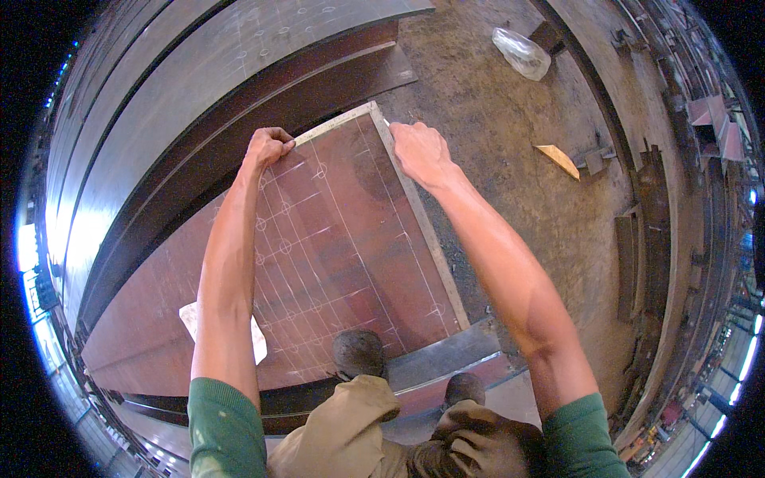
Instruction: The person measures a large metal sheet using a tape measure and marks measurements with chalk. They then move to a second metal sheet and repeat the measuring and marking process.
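A reddish-brown steel plate (351, 231) lies before me, drawn with white layout lines and small circles. Along its far edge runs a narrow pale measuring strip (335, 125) with fine marks. My left hand (271, 146) pinches the strip's left end at that edge. Just off the plate's far right corner is my right hand (420, 153), its fingers closed. A small pale tip shows by them, but what they hold is hidden. Beside this hand, a light band (422, 219) follows the plate's right edge; I cannot tell whether it joins the measuring strip.
White paper or cloth (259, 341) lies partly under my left forearm. My boot (358, 354) rests on the plate's near part. Long steel beams (319, 80) stand beyond and left. On the brown floor (510, 207) are a clear plastic bag (522, 54) and a yellowish offcut (559, 161).
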The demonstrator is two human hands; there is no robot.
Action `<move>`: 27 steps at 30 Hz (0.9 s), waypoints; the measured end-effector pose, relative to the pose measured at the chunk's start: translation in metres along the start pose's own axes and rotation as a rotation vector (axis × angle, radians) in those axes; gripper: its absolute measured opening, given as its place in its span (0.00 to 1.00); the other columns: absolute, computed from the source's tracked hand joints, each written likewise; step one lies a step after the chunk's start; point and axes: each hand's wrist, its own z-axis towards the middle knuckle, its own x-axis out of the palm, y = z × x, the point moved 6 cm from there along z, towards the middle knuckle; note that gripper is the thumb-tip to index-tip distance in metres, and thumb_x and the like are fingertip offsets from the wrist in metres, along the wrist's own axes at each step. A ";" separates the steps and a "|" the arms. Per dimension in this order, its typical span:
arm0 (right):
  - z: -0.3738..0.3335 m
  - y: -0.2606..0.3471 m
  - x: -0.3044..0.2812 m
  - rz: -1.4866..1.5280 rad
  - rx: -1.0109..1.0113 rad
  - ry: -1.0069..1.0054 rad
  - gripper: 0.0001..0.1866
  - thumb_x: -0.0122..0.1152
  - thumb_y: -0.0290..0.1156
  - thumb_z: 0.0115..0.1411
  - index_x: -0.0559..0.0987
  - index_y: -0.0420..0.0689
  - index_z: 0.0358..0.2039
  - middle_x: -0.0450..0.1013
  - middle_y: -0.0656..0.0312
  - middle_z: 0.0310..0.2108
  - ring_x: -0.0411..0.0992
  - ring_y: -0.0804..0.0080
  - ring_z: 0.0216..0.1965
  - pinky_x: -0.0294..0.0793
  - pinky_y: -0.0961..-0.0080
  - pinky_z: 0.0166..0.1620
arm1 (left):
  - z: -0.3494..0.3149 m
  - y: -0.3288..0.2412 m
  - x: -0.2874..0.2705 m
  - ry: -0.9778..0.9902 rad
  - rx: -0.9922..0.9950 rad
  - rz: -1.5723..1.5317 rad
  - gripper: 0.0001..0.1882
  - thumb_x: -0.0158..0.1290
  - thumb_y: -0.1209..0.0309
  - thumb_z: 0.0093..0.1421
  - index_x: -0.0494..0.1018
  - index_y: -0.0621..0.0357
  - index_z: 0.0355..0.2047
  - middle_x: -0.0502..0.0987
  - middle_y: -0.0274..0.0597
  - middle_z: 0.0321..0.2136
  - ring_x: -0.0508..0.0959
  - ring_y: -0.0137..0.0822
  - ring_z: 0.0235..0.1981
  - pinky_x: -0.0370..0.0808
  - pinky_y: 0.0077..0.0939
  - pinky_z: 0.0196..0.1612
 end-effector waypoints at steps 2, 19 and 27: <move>-0.004 0.005 -0.002 0.017 0.008 0.004 0.11 0.51 0.28 0.61 0.78 0.41 0.40 0.78 0.41 0.34 0.78 0.39 0.39 0.78 0.47 0.43 | 0.000 0.006 -0.003 -0.002 -0.004 -0.005 0.08 0.64 0.70 0.56 0.83 0.58 0.35 0.82 0.39 0.27 0.79 0.32 0.29 0.75 0.30 0.35; 0.008 0.000 0.004 0.080 0.027 -0.114 0.15 0.49 0.29 0.61 0.78 0.42 0.46 0.78 0.40 0.34 0.77 0.39 0.40 0.76 0.47 0.42 | -0.009 -0.013 -0.003 -0.030 0.042 0.092 0.08 0.64 0.68 0.56 0.83 0.57 0.33 0.83 0.41 0.26 0.80 0.32 0.28 0.76 0.31 0.35; -0.081 -0.009 0.003 0.059 0.033 0.078 0.13 0.55 0.26 0.57 0.78 0.41 0.43 0.78 0.41 0.32 0.77 0.40 0.36 0.76 0.47 0.42 | -0.006 -0.016 -0.004 0.010 0.024 0.109 0.08 0.64 0.68 0.55 0.83 0.57 0.34 0.83 0.40 0.26 0.79 0.32 0.29 0.76 0.31 0.35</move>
